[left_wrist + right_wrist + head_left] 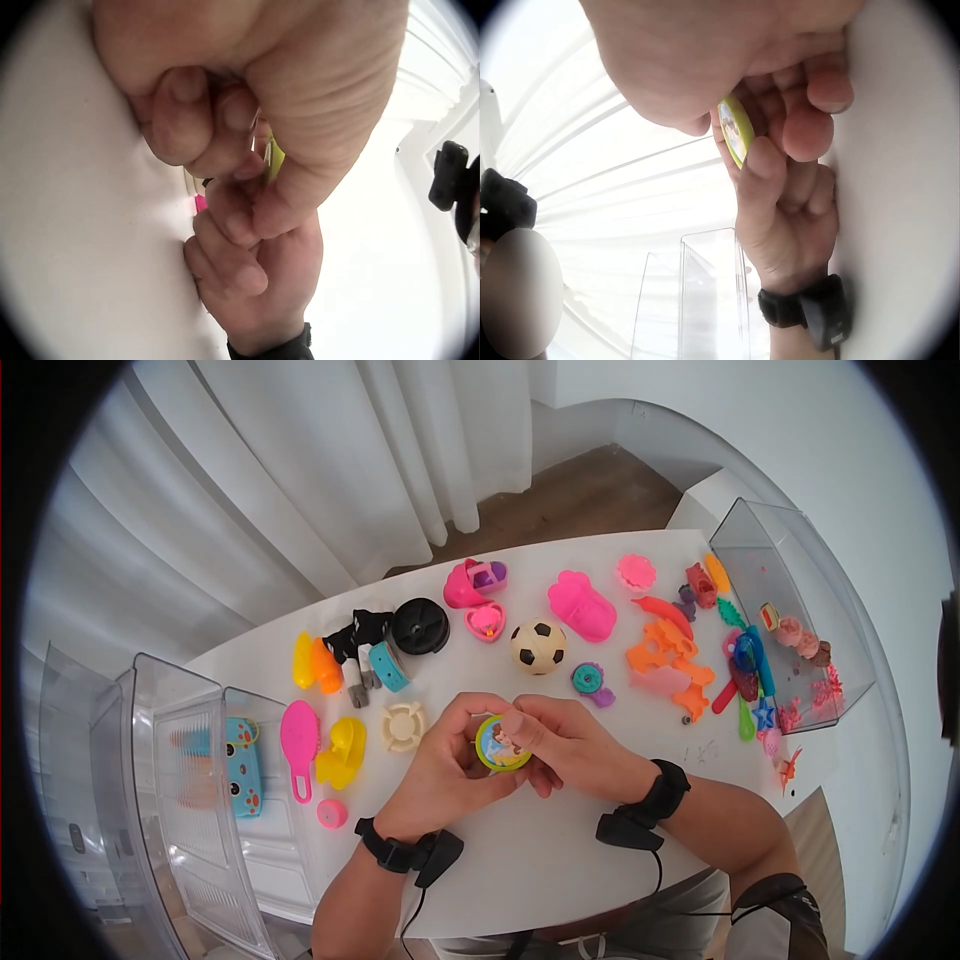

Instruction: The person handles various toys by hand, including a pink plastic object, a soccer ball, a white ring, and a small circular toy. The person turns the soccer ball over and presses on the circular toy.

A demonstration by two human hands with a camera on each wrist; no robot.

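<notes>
Between both hands, close above the white table, is a small round disc point(503, 748) with a lime-green rim and a cartoon picture on its face. My left hand point(437, 772) grips it from the left with curled fingers, thumb along its lower edge. From the other side my right hand point(580, 748) pinches it, the thumb lying over the picture's upper right. The right wrist view shows the disc point(736, 132) tilted on edge between the hands. Only a sliver of the rim point(277, 159) appears in the left wrist view; the fingers hide the rest.
Beyond the hands lie a soccer ball point(539, 648), a cream ring point(403, 727) and a teal-and-purple toy point(590, 680). On the left are a pink brush point(300, 740), yellow duck point(342, 752) and clear bins point(190, 800). Orange toys point(668, 660) and a clear box point(850, 700) stand right.
</notes>
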